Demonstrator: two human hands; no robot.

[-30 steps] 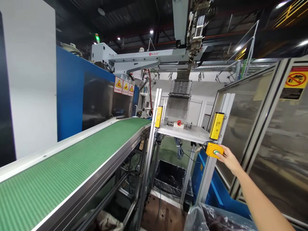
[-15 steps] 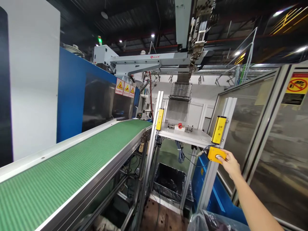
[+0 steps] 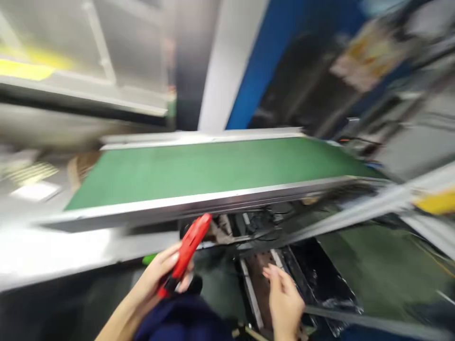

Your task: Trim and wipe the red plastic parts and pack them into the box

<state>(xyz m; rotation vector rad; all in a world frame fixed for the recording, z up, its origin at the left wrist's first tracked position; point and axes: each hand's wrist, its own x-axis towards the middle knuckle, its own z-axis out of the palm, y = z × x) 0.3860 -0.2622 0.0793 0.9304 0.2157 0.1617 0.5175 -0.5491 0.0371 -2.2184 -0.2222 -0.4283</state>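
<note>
My left hand (image 3: pixel 161 272), at the lower middle of the head view, is closed around a long red piece with a black section near its lower end (image 3: pixel 190 246). The piece tilts up toward the conveyor's near edge; motion blur hides its exact kind. To the right, my right hand (image 3: pixel 284 296) hangs in the air with loosely bent fingers and nothing visible in them. Both hands are on the near side of the green conveyor belt (image 3: pixel 220 166), and neither touches it.
The conveyor's metal side rail (image 3: pixel 213 196) runs across the view in front of me. A metal post (image 3: pixel 419 189) with a blurred yellow block (image 3: pixel 437 202) stands at right. Below it lies a black-lined bin (image 3: pixel 320 270). A pale surface (image 3: pixel 71 255) extends at left.
The view has swung left and down toward the conveyor. My right hand has left the yellow button box. My left hand, out of view before, now shows with the red piece.
</note>
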